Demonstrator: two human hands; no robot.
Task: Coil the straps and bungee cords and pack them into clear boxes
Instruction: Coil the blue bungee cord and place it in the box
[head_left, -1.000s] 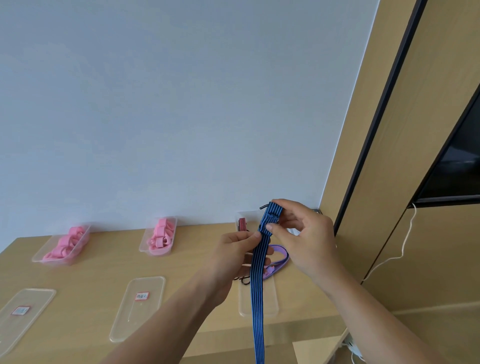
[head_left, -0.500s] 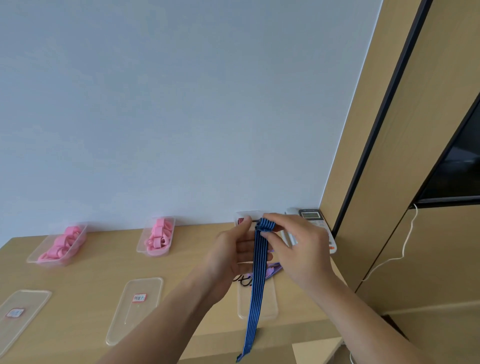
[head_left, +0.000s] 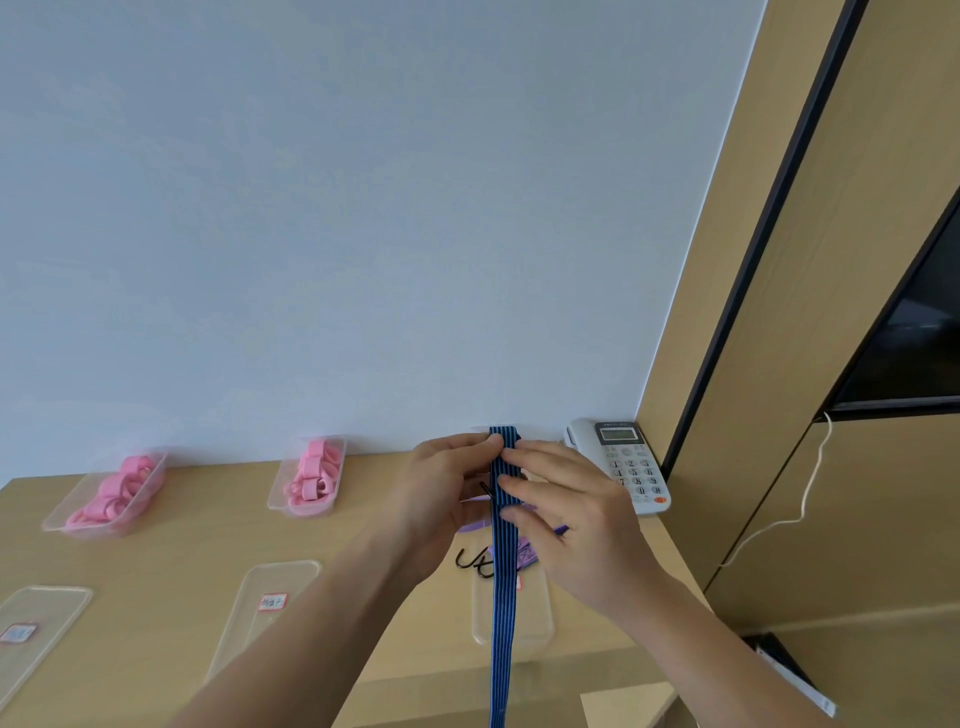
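A blue bungee cord with black stripes (head_left: 503, 587) is folded over at its top and hangs down past the table's front edge. My left hand (head_left: 447, 488) grips the folded top from the left, thumb on the cord. My right hand (head_left: 566, 514) lies against the fold from the right with its fingers nearly straight. A purple strap (head_left: 524, 553) and black hooks (head_left: 475, 561) lie on the wooden table (head_left: 171, 561) under my hands. A clear box stands behind the fold, mostly hidden.
Two clear boxes of pink straps (head_left: 106, 493) (head_left: 311, 475) stand along the wall. Three clear lids (head_left: 270, 603) (head_left: 36, 629) (head_left: 530, 618) lie nearer the front edge. A white desk phone (head_left: 628, 462) sits at the back right beside a wooden cabinet.
The folded top of the blue cord has grown longer between my hands. My right hand's fingers have flattened against the fold. The view has shifted so the phone shows fully.
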